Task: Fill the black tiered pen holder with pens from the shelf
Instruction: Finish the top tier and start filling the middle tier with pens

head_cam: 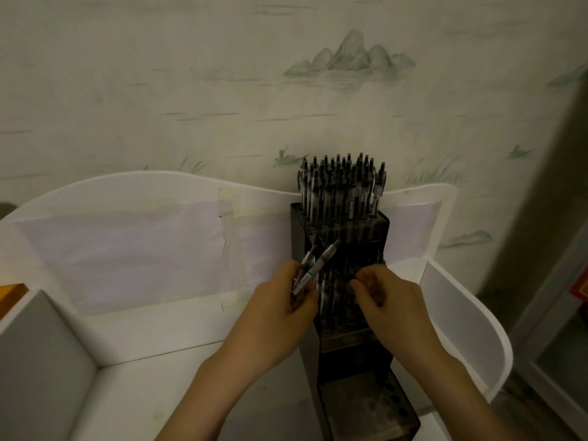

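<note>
Two pens [313, 268] are pinched loosely in the left hand [280, 300] beside the black tiered pen holder [346, 313] on the white shelf [152, 332]; they may slip. The right hand [386, 297] has curled fingers at the middle tier; what it holds I cannot tell.

Dim, flat, greenish-grey overall; no clear light source. Soft shadow right of the holder [342, 281], darkening toward the far right edge. Holder's lower tiers nearly black, detail lost. Pens [342, 186] at its top slightly soft. Faint sheen on the white panel [127, 237] left of holder. Wide-angle bowing at the edges; soft throughout, no glare.
</note>
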### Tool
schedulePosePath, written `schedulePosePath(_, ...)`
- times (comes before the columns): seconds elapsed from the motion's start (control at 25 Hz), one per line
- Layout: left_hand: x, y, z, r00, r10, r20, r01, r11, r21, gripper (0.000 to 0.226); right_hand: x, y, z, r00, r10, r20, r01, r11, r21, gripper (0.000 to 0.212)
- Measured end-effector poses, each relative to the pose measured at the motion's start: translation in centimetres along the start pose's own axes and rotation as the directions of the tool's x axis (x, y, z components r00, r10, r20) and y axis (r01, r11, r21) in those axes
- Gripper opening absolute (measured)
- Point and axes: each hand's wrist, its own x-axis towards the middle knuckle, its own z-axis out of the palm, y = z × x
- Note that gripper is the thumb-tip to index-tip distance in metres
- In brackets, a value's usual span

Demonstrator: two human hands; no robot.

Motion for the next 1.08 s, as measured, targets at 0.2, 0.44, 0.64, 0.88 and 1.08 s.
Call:
schedulePosePath(0.2,0.1,0.1,0.3,1.0,0.002,0.003,-0.002,1.0,-0.015,0.017,0.1,0.4,-0.2,0.995,0.07,0.077,-0.065,0.996,-0.068,0.009)
schedulePosePath(0.44,0.1,0.4,1.1,0.999,0.007,0.038,-0.004,0.998,-0.056,0.02,-0.6,-2.1,-1.7,0.994,0.013,-0.107,-0.001,0.993,0.116,0.013)
schedulePosePath(0.64,0.2,1.3,1.9,0.996,0.007,0.094,0.002,0.995,-0.096,0.016,0.0,-4.1,-2.3,0.995,0.057,0.079,-0.087,0.877,0.473,0.017)
schedulePosePath(0.88,0.4,1.1,1.5,0.997,-0.011,0.073,0.017,0.996,-0.082,0.016,1.2,-3.8,-4.6,0.982,0.187,-0.037,-0.099,0.667,0.739,0.019)
schedulePosePath(1.08,0.7,1.0,1.2,0.999,-0.034,0.015,0.035,0.993,-0.112,0.012,1.6,-3.0,-6.0,0.936,0.077,-0.345,0.112,0.861,0.497,0.015)
